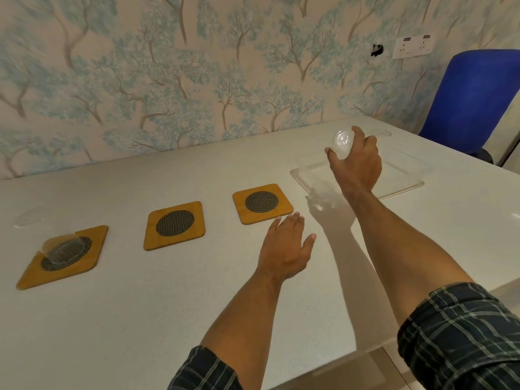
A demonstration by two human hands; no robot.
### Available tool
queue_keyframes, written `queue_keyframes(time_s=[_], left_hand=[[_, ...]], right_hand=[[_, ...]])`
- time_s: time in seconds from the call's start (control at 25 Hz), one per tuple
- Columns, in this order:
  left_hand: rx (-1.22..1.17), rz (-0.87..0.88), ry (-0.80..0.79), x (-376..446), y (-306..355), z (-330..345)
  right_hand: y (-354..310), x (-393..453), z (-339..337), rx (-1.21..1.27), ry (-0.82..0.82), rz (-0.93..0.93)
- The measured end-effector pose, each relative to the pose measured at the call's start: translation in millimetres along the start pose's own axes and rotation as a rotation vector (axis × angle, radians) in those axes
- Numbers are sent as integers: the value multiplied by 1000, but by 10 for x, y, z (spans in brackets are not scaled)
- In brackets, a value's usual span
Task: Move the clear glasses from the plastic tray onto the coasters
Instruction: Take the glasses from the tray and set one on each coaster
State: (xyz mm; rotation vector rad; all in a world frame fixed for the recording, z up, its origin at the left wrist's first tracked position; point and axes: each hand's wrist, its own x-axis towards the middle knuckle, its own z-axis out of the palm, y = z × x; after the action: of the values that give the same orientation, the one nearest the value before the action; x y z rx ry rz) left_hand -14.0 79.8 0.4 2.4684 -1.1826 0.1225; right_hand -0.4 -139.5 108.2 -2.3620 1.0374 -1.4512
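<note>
My right hand (358, 161) grips a clear glass (340, 144), tilted and lifted above the left part of the clear plastic tray (405, 181). Another clear glass (50, 235) stands on the left wooden coaster (84, 266); its rim shows near the table's far left. The middle coaster (174, 226) and the right coaster (262, 203) carry nothing. My left hand (288, 249) hovers flat over the table, fingers apart, just in front of the right coaster. A faint glass rim (381, 133) shows behind the tray.
The white table (168, 305) ends at a front right corner near my right sleeve. A blue chair (472, 99) stands at the far right by the wall. Wallpaper with trees runs along the table's back edge.
</note>
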Motion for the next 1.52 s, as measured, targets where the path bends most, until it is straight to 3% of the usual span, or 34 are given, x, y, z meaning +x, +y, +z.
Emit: queue_keyframes(time_s=[0.12,0.52,0.88,1.52], left_hand=[[9,-93,85,-248,-227,-148],[99,-371,199,-1063,-1231,-733],[131,-416,8,-1590,-1557,-915],[187,-425,-29,-1532,-1592,-884]], right_hand=[[-376,-234,31,120,-30,-2],[-1714,-1065,147,509,-387,-84],[-2571,-1693,322,689,-656,-103],[-2824,-2000,568,651,-729,-177]])
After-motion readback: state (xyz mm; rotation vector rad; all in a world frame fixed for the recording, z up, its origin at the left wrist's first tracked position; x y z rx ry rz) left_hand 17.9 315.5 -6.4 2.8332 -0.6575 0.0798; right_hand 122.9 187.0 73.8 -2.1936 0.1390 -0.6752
